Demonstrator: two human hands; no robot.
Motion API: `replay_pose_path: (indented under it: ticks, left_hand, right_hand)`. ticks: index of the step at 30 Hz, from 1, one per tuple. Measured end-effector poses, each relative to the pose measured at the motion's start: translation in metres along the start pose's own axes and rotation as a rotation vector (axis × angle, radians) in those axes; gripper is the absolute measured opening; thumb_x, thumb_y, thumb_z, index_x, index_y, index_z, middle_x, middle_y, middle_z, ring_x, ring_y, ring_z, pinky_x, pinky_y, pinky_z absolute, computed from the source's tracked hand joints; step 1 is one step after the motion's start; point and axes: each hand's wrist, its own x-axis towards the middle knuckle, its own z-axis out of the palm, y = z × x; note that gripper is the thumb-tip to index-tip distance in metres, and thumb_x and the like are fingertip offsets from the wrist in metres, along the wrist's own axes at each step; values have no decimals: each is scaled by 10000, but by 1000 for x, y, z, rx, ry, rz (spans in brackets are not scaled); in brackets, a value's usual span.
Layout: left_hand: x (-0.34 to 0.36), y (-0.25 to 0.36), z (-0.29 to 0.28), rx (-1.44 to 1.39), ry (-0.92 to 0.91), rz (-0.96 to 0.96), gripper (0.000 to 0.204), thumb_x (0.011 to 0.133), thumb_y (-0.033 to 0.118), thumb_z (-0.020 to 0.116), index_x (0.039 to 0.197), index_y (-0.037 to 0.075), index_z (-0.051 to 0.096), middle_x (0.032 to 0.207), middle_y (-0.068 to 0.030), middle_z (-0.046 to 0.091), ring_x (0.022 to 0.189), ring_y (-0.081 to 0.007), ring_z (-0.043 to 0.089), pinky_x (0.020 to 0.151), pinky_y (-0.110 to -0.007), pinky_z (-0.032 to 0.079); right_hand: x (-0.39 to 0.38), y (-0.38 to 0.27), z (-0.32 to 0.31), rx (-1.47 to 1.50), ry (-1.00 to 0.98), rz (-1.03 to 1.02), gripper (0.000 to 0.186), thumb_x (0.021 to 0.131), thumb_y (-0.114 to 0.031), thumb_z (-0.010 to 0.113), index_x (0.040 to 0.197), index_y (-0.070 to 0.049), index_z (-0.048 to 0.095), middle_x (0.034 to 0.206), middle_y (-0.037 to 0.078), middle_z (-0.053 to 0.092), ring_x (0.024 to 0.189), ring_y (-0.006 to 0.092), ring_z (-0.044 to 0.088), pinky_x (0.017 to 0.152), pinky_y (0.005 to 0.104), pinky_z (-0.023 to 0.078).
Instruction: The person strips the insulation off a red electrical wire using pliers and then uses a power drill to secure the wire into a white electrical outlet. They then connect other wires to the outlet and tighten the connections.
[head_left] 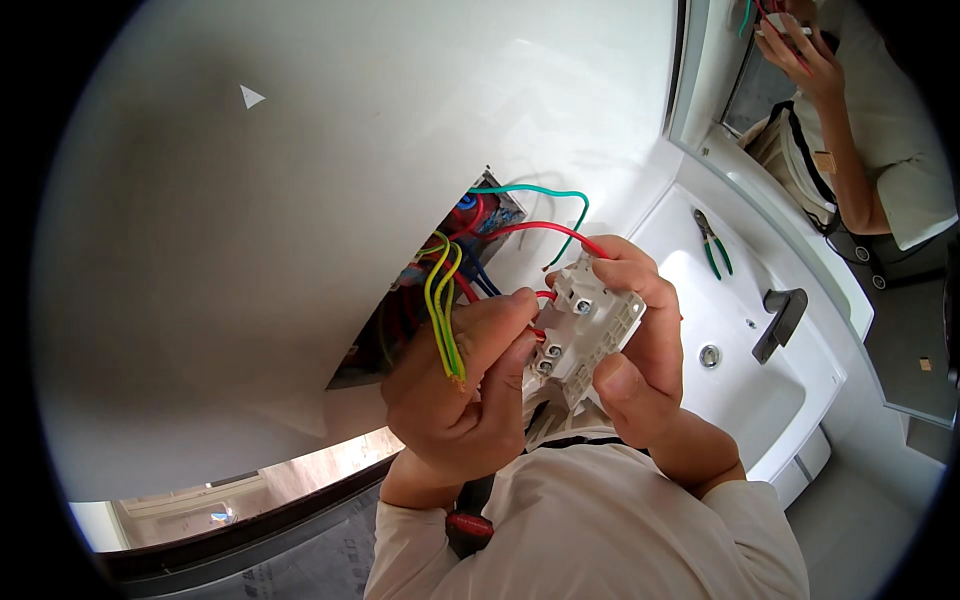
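Gripping a white socket module [585, 325], the right hand [635, 360] steadies it while the left hand [460, 385] pinches yellow-green wires [443, 310].

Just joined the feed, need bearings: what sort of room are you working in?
Most likely a bathroom: a white sink with a dark tap, and a mirror above it. Both hands hold a socket wired from an open wall box.

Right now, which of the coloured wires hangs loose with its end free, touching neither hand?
The green wire: it arcs out of the wall box and ends in open air, while the yellow-green wires run under the left hand.
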Motion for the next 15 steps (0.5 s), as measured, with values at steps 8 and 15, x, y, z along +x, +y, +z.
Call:
replay_pose_path:
  ticks: [8,15]
  left_hand:
    - [0,0,1,-70,-11,-66,274,840,-89,754,1108,-34,750,981,-143,763,886,-169,720,754,-257,565]
    - [9,6,-5,-29,-96,-197,291,847,-59,757,1135,-36,718,986,-146,739,840,-198,690,742,-276,550]
  right_hand:
    - [1,1,-2,-12,-8,3,685,964,-311,671,1496,10,382,1525,174,290,1409,286,351,1148,436,325]
    - [3,5,-7,-94,-58,-62,713,968,-366,694,1499,6,397,1532,178,276,1404,289,358,1110,449,381]
